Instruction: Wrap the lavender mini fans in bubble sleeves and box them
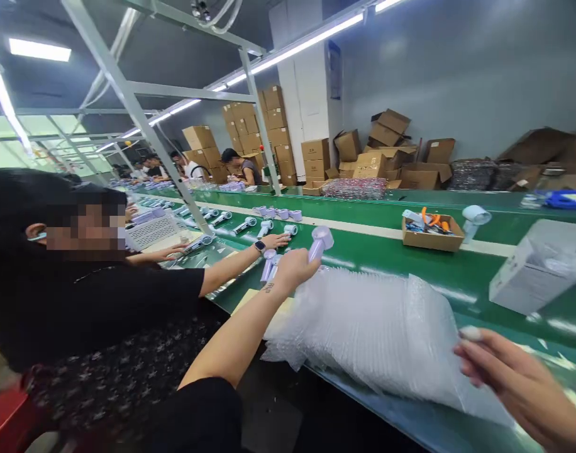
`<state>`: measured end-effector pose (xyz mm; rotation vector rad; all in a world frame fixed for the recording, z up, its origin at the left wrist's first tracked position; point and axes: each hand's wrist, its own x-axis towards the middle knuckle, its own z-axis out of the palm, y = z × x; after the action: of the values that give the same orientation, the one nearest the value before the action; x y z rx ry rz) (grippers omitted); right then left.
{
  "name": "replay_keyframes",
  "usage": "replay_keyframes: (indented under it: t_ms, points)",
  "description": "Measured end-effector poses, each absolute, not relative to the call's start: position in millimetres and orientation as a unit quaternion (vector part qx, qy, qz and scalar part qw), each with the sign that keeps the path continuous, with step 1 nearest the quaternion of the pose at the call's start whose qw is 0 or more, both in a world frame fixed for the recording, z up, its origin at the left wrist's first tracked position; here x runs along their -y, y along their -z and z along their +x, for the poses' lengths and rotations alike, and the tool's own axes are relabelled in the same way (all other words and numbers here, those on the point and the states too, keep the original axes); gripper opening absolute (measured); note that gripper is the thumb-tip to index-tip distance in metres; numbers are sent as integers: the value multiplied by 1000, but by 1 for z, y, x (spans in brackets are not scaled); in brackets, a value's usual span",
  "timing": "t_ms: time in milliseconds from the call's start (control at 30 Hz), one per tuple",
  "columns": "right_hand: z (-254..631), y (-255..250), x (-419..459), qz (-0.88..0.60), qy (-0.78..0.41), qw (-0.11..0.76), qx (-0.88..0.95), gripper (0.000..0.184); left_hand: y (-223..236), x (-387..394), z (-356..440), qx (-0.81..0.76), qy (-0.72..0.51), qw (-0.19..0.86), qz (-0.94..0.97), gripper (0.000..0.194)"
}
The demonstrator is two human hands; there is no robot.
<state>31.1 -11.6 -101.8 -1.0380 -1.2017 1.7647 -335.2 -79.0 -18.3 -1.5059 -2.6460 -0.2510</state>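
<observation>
My left hand [295, 270] is closed around the handle of a lavender handheld fan [322, 239], holding it upright with its round head on top. Below and to the right lies a thick row of clear bubble-wrap bags [363, 321]. At their right end, the thumb and fingers of my right hand [514, 371] are pinched together on the edge of a bag. More lavender fans [268, 267] lie just left of my left hand, partly hidden by it. A co-worker's hand [275, 241], with a dark watch at the wrist, reaches to a pale fan [290, 231] on the belt.
The green conveyor belt [363, 248] carries several fans. On it stand a small carton of tools [432, 240], a pale blue fan [475, 217] and a white box with plastic bags [519, 277]. A co-worker [90, 289] sits close on my left. A metal frame post [141, 119] rises there.
</observation>
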Motion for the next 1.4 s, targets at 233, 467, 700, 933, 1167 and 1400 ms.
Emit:
replay_keyframes:
  t_ms: [233,467,700,933,1167,1400]
  points:
    - [-2,93,33,-175,-793,459,361,41,24,85,-150,653,157,8,-741,43]
    - [114,130,50,-252,-733,561,291,29,93,46,-61,510,110,-19,-853,32]
    - [156,155,66,-293,-733,574,221,31,120,35,-39,361,-196,34,-911,7]
    - [157,166,69,-268,-754,572,182,30,100,37,-52,433,-199,9,-879,7]
    - [148,163,76,-219,-793,534,193,32,93,7,-51,597,77,-170,-780,24]
    - [139,148,86,-233,-798,485,271,44,97,-5,-33,567,192,-542,-590,8]
